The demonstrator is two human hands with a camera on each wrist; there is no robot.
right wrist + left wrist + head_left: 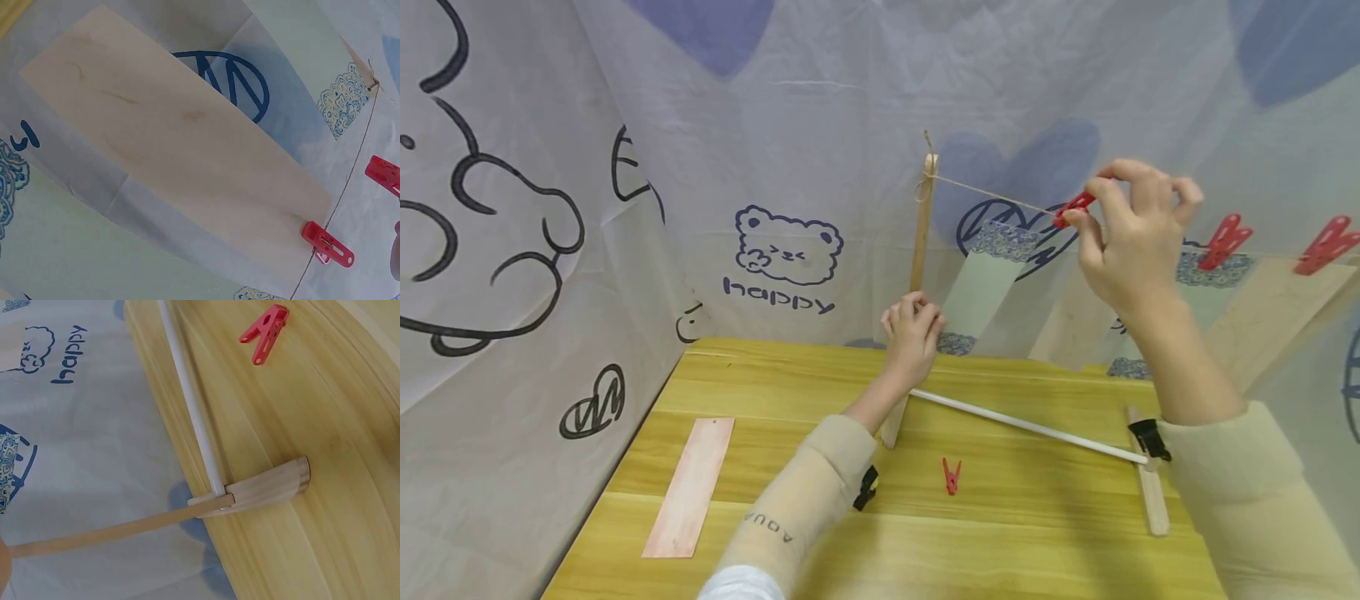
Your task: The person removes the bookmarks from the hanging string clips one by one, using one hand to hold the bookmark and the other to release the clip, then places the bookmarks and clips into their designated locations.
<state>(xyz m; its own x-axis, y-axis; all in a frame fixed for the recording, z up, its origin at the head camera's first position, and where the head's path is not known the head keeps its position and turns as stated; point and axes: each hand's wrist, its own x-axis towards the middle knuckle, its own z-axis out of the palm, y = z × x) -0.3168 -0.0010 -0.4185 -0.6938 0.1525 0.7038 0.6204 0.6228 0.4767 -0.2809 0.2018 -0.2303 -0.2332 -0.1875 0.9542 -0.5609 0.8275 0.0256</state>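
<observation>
My left hand (913,333) grips an upright wooden post (922,225), its fingers curled around it about halfway up. A thin string (992,194) runs from the post's top to the right. Raised at the string, my right hand (1138,237) pinches a red clothespin (1078,205) between thumb and fingers, the pin's tip right at the string. In the right wrist view, this clothespin (382,175) stands beside the string, and another red clothespin (328,244) clips a beige strip (181,137) to it. Only a bit of each hand shows in its own wrist view.
A white rod (1022,423) joins the post's wooden foot (892,423) to a second foot (1152,496). One red clothespin (952,477) lies on the yellow table (820,533). A pinkish strip (691,487) lies at left. Further clothespins (1225,242) sit along the string at right.
</observation>
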